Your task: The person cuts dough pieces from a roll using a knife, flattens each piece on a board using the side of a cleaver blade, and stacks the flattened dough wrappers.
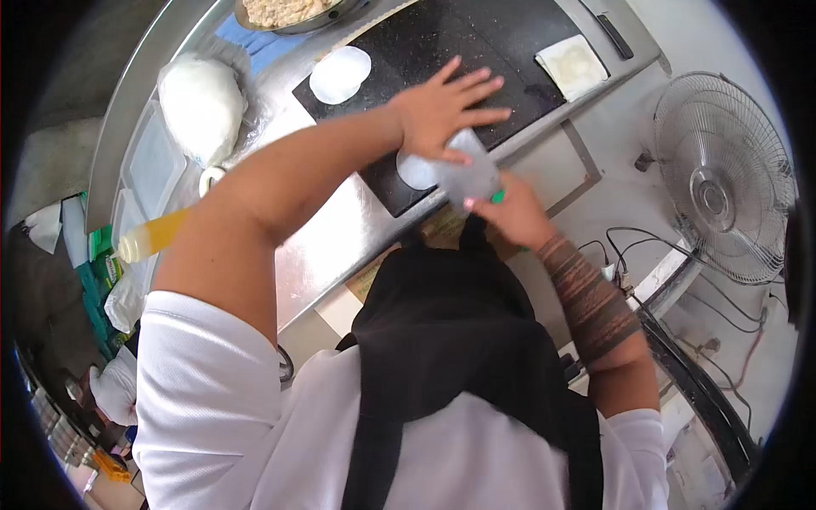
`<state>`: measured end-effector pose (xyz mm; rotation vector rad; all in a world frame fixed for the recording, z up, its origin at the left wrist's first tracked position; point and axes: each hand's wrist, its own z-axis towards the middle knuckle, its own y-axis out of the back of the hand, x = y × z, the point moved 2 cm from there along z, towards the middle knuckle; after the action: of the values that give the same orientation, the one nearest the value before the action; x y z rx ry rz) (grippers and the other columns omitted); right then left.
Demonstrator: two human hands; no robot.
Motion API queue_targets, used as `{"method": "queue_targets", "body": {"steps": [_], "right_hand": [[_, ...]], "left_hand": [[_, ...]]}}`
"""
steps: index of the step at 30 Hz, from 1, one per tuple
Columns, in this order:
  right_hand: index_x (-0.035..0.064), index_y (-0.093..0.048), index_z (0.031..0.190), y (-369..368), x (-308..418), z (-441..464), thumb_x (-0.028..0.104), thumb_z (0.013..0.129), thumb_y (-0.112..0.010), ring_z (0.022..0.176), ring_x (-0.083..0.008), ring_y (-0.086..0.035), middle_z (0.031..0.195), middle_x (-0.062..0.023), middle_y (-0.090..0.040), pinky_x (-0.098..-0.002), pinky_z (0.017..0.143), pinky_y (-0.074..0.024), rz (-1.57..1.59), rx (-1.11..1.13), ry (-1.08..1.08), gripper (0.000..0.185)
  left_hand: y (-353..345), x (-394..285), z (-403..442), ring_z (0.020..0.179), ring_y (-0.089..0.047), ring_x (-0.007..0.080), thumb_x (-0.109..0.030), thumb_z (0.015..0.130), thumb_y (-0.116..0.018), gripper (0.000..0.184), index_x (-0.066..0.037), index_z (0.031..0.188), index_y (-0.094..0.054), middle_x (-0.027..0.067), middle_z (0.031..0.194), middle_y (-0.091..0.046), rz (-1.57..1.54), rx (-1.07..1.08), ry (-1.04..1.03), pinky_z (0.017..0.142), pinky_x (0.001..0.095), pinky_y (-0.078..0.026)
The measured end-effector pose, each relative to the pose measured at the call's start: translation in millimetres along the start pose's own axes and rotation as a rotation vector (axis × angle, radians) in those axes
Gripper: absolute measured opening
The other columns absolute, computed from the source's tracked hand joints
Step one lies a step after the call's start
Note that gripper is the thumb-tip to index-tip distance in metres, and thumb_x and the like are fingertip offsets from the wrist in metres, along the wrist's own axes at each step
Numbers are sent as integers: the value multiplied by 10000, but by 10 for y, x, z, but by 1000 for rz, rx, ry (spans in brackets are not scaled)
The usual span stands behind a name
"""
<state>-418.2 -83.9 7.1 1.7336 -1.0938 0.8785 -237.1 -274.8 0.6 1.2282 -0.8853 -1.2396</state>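
Note:
My left hand (450, 110) is spread open over the black board (459, 42), its thumb side overlapping the edge of a broad, flat grey blade (467, 174). Whether the palm presses on the blade cannot be seen. My right hand (517, 212) is closed around the near end of this blade, where a bit of green shows; motion blurs it a little. Partly under the blade lies a thin white dough round (415, 172) at the board's near edge. Farther back, a few white rounds (340, 75) overlap on the board's left corner.
A folded pale cloth (573, 66) and a black-handled knife (615, 37) lie at right. Left stand a bag of white dough (201, 109), a bottle of yellow liquid (153, 236) and a bowl of chunky filling (285, 12). A fan (721, 183) and cables are right.

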Motion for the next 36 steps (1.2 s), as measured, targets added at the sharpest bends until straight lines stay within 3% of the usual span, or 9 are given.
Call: {"method": "queue_targets", "body": {"steps": [6, 12, 16, 19, 25, 28, 31, 34, 36], "right_hand": [[-11, -698, 1290, 161, -211, -105, 367, 912, -866, 1092, -374, -748, 1130, -216, -775, -452, 971, -562, -120, -38, -129, 560], [-14, -685, 1303, 669, 284, 327, 328, 932, -862, 1012, -257, -738, 1106, -164, -776, -420, 919, -581, -251, 35, -172, 535], [-8, -698, 1240, 151, 1, 77, 373, 918, -873, 920, -300, -744, 988, -150, -776, -446, 852, -586, -86, -47, 138, 528], [-32, -691, 1273, -181, -167, -188, 343, 916, -871, 1108, -337, -749, 1132, -224, -770, -447, 967, -569, -263, 135, -151, 548], [-6, -693, 1275, 449, -237, 66, 405, 916, -874, 1064, -350, -751, 1107, -222, -770, -441, 947, -571, -125, 23, -45, 575], [-29, -662, 1307, 757, 97, 434, 404, 954, -837, 1078, -361, -738, 1144, -246, -755, -445, 952, -560, -375, 28, -22, 586], [-37, -651, 1314, 793, 168, 509, 381, 996, -787, 1085, -376, -732, 1153, -257, -750, -460, 955, -557, -426, -15, -21, 542], [-25, -660, 1299, 635, -60, -71, 365, 1020, -747, 1101, -420, -726, 1151, -277, -747, -492, 960, -555, -338, -31, -11, 488], [-5, -660, 1307, 528, -239, -562, 385, 1018, -749, 1091, -430, -727, 1132, -275, -747, -512, 932, -552, -294, 34, -85, 493]], "left_hand": [[-134, -230, 274, 1660, -230, 415, -800, 890, -621, 967, -340, 1704, -374, 160, 1802, -250, -29, 70, 0, 1298, 722, -151], [-88, 283, 539, 1651, -232, 440, -767, 928, -606, 919, -344, 1708, -365, 178, 1800, -243, 104, -104, 68, 1304, 712, -122], [140, 72, 100, 1652, -223, 456, -733, 931, -626, 930, -284, 1706, -379, 221, 1791, -240, -52, -89, -27, 1302, 717, -107], [-71, -356, -303, 1647, -254, 448, -714, 910, -657, 915, -280, 1682, -428, 218, 1785, -264, -79, 145, 111, 1302, 712, -129], [-180, -100, 401, 1639, -287, 410, -672, 915, -673, 871, -287, 1663, -447, 187, 1782, -287, -17, -64, 57, 1316, 672, -164], [-188, 285, 474, 1634, -293, 409, -578, 952, -690, 805, -285, 1661, -446, 189, 1770, -308, 120, -155, 179, 1316, 658, -183], [69, 324, 406, 1436, -556, 408, -422, 1015, -661, 537, -192, 1500, -632, 191, 1559, -587, 67, -432, 489, 1221, 561, -400], [165, 202, 227, 1169, -711, 401, -389, 1042, -644, 408, -120, 1335, -732, 183, 1284, -748, -314, 27, 877, 1049, 495, -542], [180, -42, -5, 966, -759, 385, -460, 1033, -667, 423, -61, 1062, -804, 205, 1009, -787, -587, 325, 731, 871, 493, -584]]}}
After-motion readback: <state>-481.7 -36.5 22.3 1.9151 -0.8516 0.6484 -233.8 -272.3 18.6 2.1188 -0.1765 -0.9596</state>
